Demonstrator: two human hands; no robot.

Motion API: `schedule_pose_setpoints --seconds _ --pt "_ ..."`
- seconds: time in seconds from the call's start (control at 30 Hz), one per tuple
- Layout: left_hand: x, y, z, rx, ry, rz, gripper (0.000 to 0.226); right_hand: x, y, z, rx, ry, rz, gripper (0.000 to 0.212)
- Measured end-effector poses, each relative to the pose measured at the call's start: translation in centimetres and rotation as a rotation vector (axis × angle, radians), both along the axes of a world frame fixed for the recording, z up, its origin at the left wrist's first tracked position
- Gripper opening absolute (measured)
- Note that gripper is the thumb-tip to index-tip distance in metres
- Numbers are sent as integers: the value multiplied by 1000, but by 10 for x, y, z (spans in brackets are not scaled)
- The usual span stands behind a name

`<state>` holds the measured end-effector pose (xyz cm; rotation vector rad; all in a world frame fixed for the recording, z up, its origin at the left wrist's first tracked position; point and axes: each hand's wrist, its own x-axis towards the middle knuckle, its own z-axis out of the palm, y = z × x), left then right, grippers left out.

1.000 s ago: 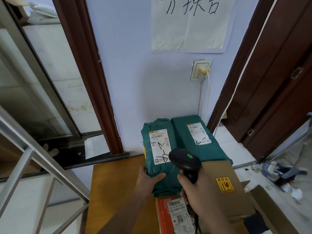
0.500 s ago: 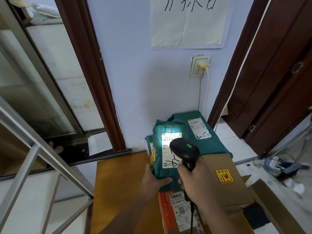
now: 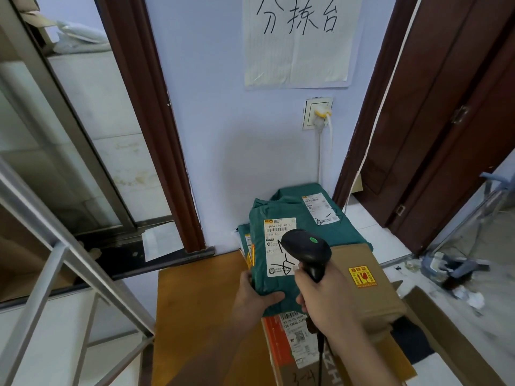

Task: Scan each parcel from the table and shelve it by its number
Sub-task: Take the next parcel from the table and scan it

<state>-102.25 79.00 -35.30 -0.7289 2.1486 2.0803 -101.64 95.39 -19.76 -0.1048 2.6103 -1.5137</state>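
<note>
Wooden table [image 3: 200, 316], left grip [image 3: 255, 296] clasping green parcel [image 3: 267, 274], right grip [image 3: 323, 296] clutching scanner [image 3: 306, 249]

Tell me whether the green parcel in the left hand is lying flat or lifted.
Lifted: the left hand holds the green plastic parcel tilted up, label facing the camera.

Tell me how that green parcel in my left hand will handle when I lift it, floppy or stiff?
Probably floppy: the green parcel is a wrinkled plastic mailer, so it may sag past the left hand gripping its lower edge. Likely light, since one hand tilts it up. The smooth film could be a bit slippery.
</note>
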Motion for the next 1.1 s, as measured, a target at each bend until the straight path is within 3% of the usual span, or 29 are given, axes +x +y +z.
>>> schedule_pose_setpoints --seconds 0.27,0.43,0.57,0.67,0.8,1.1 --pt "28 -21 30 160 60 15 60 56 3 33 7 41 -45 10" --pt "58 -46 51 166 115 74 69 87 -3 58 -5 84 20 11" --pt "103 -64 67 242 131 220 55 113 -15 78 -74 109 135 11" --pt "144 -75 71 247 117 322 59 130 -24 82 -79 95 237 8" --pt "206 -71 81 271 186 466 29 157 -29 75 -108 71 389 8" --pt "349 -43 88 247 224 750 31 227 -35 74 -114 33 752 5"
